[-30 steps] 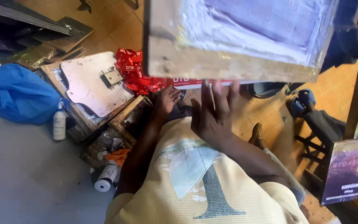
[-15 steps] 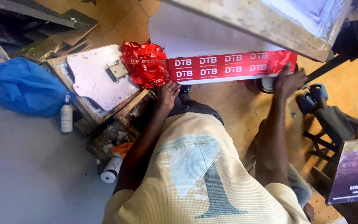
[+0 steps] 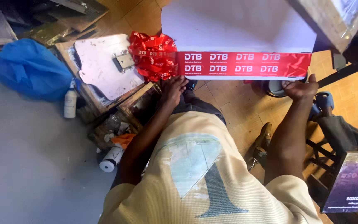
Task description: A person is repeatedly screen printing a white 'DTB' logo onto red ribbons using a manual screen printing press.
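Tiled orange floor [image 3: 233, 99] lies below me, with a white worktop [image 3: 237, 25] straight ahead carrying a red printed ribbon [image 3: 245, 64] stretched flat along its near edge.

Compared with half a second ago, the wooden screen frame [image 3: 332, 18] has swung higher and further right, so more of the white surface is bare, and the ribbon now lies level rather than slanted.

My left hand [image 3: 174, 88] has its fingers loosely curled, fingertips touching the ribbon where the flat strip meets the crumpled red heap [image 3: 152, 56]. I cannot tell whether it pinches or only presses.

My right hand [image 3: 300, 88] is clenched just below the ribbon's right end; whether it grips the ribbon's edge is hidden by the knuckles.

Further out on my left, a white board with a metal clip [image 3: 104, 64] rests on a wooden crate, a white bottle [image 3: 70, 101] stands beside it, and a blue plastic bag [image 3: 32, 68] lies on the grey floor. A roll of white tape [image 3: 110, 159] lies near my left elbow.
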